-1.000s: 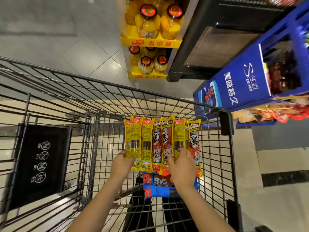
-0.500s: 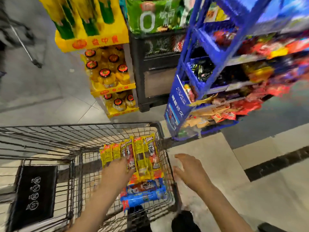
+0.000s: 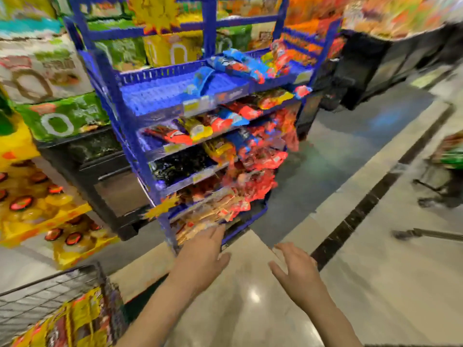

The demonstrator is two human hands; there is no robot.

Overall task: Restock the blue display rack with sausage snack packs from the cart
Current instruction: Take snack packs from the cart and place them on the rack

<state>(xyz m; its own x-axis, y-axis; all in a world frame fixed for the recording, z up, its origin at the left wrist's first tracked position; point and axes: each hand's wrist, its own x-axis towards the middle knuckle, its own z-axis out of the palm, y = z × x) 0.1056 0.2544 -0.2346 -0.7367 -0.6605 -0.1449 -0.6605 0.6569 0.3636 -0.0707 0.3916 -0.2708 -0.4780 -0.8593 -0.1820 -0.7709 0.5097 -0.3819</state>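
A: While both arms reach forward, what are the hands doing?
B: The left hand (image 3: 200, 254) and right hand (image 3: 294, 269) are spread apart, fingers relaxed, holding nothing.
A: Where are the sausage snack packs (image 3: 75, 319)?
B: In the cart (image 3: 50, 289), bottom left. The blue display rack (image 3: 175, 96) stands ahead, its lowest shelf's front edge near the left hand.

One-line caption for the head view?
Both empty hands, left and right, reach toward the blue rack; cart at lower left.
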